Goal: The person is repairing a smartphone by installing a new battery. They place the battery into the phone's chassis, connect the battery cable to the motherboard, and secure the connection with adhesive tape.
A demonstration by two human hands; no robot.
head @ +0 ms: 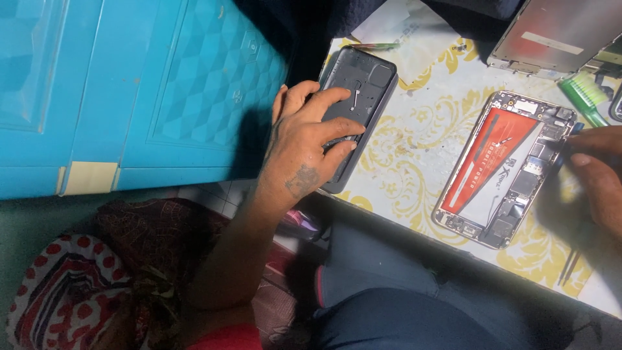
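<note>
The left hand [304, 146] lay flat, fingers spread, on the dark back cover [356, 110]: light, stiff plastic, best gripped by its edges. The right hand [599, 172] pinched a thin tool beside the fragile opened phone [505, 168] on the worktop [414, 142].

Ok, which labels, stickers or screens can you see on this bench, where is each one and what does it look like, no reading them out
Battery label: inside the opened phone near the right hand; long rectangle, red and white with a dark diagonal band.
Display panel: top right on the table, lying tilted; grey-pink metal back with a pale strip sticker.
Dark back cover: under the left hand; no label visible.
</note>
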